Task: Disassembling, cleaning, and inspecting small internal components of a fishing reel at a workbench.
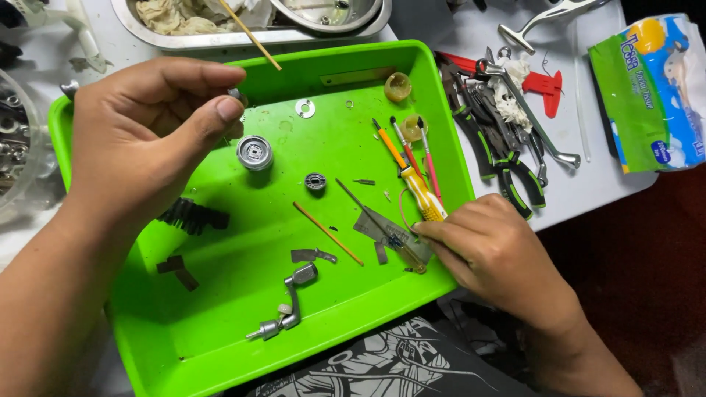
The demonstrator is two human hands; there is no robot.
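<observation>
Head view is showing your right hand (494, 246) lying low at the near right wall of the green tray (220, 345), at about four o'clock from the tray's middle. Its fingertips (421, 229) are pinching down on a thin clear plastic piece (382, 226) lying flat on the tray floor, so this grip is narrow and closing on that piece. A long thin pin (375, 220) is crossing the piece, its long axis running from ten o'clock to four o'clock, and the near end is pointing toward your fingers. Just beyond them, at twelve o'clock, a yellow-handled screwdriver (412, 180) is lying beside two thinner red tools.

Farther in, at nine o'clock from the right hand, a wooden stick (327, 233) is lying apart, and a metal crank handle (287, 305) is resting nearer to you.

Farther off, at about ten o'clock, your left hand (140, 132) is hovering above the tray, its thumb and forefinger pinching a small metal part (237, 95); that grip is narrow and holding. A round ridged metal spool (254, 152) is sitting just below it, and a smaller bearing (315, 181) is lying between the two hands, somewhat nearer the left hand.
</observation>
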